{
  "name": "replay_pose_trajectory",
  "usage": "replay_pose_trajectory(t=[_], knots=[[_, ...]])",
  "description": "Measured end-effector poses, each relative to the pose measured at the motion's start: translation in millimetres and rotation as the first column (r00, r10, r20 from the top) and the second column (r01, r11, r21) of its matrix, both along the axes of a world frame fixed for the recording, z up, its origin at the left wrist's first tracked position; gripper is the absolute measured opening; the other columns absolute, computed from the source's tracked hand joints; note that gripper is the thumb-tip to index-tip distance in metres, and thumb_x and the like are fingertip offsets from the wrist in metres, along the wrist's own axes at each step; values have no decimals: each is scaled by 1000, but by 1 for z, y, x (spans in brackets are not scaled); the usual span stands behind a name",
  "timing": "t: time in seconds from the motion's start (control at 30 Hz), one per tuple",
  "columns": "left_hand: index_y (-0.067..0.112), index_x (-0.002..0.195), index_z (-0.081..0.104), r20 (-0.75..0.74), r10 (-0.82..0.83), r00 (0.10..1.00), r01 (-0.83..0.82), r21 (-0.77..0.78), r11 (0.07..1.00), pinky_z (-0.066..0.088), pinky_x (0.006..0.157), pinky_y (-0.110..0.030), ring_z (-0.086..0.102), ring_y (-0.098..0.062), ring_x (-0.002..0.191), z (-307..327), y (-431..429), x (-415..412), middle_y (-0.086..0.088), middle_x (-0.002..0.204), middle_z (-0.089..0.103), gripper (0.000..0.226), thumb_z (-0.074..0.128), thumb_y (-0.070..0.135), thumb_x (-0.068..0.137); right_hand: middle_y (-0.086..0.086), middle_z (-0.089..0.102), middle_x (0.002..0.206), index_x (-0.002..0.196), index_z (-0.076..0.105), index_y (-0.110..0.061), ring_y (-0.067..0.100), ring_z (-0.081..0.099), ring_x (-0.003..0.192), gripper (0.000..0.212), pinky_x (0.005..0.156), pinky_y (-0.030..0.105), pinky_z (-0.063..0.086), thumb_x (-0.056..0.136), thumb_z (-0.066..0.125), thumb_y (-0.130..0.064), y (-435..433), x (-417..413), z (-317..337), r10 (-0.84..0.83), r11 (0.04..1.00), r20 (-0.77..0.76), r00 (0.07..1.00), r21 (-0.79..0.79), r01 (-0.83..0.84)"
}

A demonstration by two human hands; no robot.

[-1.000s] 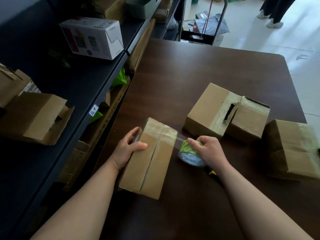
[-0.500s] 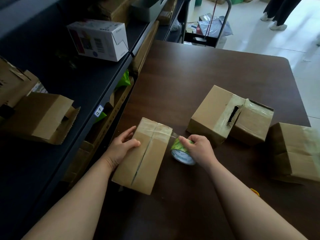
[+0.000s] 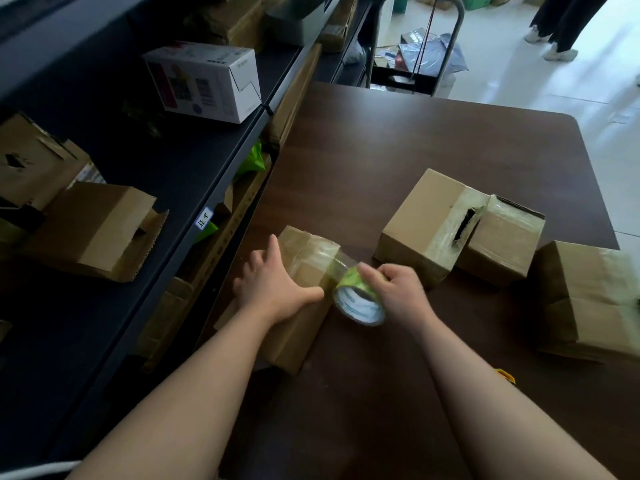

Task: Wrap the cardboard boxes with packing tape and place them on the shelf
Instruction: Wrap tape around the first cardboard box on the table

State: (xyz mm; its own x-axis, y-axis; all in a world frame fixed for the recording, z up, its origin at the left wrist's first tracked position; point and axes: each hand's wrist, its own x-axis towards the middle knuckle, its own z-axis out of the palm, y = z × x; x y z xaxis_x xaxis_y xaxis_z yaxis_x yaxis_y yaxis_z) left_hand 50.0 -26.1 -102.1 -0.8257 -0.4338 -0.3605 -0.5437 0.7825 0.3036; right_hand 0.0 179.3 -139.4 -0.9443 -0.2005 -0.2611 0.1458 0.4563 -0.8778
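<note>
One cardboard box (image 3: 298,336) lies at the left edge of the worktop (image 3: 415,150), close beside the shelf (image 3: 173,174), its far end already glossy with clear film. I judge it light and hollow: stiff at the corners, soft along the flap seam, and likely to skid on the smooth wood. A flat palm on top looks like the safest hold. My left grip (image 3: 273,289) does just that, fingers spread straight and pressing down on the box's top, the thumb reaching toward its right edge.

A short strip of tape (image 3: 341,263) runs from the box's far right corner to the packing tape roll (image 3: 358,299), which sits just beside the box's right side. My right grip (image 3: 398,292) is curled round the roll's green rim. The roll reads as rigid and light, the film sticky and apt to crease.

Three more boxes (image 3: 415,223) stand well to the right. On the shelf rest a white carton (image 3: 204,81) and an open brown box (image 3: 93,230).
</note>
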Motion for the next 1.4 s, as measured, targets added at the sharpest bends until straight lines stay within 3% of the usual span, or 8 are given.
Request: replay_pose_trajectory(t=[0.13,0.23,0.37,0.63,0.87,1.1,1.27,1.4], knots=[[38,146,25,-124,216,968,-113,555,824,44,93,-45,47,-24,117,7,-16,-3,-2,140,43,112,78,56,49,-8,42,49,54,55,-13,7,36,47,48,48,26,30,79,72,-51,25,-16,36,-58,993,-78,995,-109,50],[35,144,37,-84,276,957,-137,708,692,43,76,-31,48,-16,106,3,-20,6,3,128,45,102,81,48,52,-10,49,46,52,52,-17,4,43,43,45,46,22,34,78,78,-41,48,-16,42,-49,999,-81,996,-12,48],[32,141,47,-49,299,953,-153,774,615,46,89,-34,50,-18,116,-6,-14,13,0,130,48,105,79,51,43,5,61,59,63,59,-8,19,59,56,45,53,40,49,75,79,-47,54,-1,27,-69,998,-2,998,-10,69],[34,134,52,-28,325,945,-169,810,562,47,99,-47,57,-25,114,-13,-25,14,-10,129,57,92,81,46,47,-2,64,58,59,60,-18,14,60,57,49,56,37,50,69,74,-64,42,0,2,-50,967,-46,998,249,60],[30,128,59,-8,356,934,-175,860,478,55,66,-27,71,-18,87,-23,-36,11,-3,104,71,71,83,27,62,-4,63,59,62,60,-19,14,59,59,55,54,33,45,67,69,-72,27,-6,-8,-34,957,4,999,288,31],[24,132,57,41,377,925,-227,856,465,53,63,-23,68,-16,87,-25,-44,15,-4,108,67,49,69,18,85,-2,67,66,66,62,-18,15,64,67,51,60,39,51,70,71,-69,11,-7,-14,-55,967,63,997,253,37],[35,146,35,-147,151,978,-95,332,939,38,101,-42,42,-21,131,-17,-40,11,1,149,39,55,54,32,94,-4,60,61,70,63,-14,14,55,59,44,58,34,42,84,65,-56,-7,-12,0,23,981,26,999,192,-28],[35,151,-9,-133,-195,972,180,-112,977,8,116,-51,-5,-21,148,-29,3,10,3,162,-8,60,21,47,100,-4,47,55,68,61,-7,11,42,53,40,57,35,36,95,58,-36,-3,3,0,63,994,39,997,86,-66]])
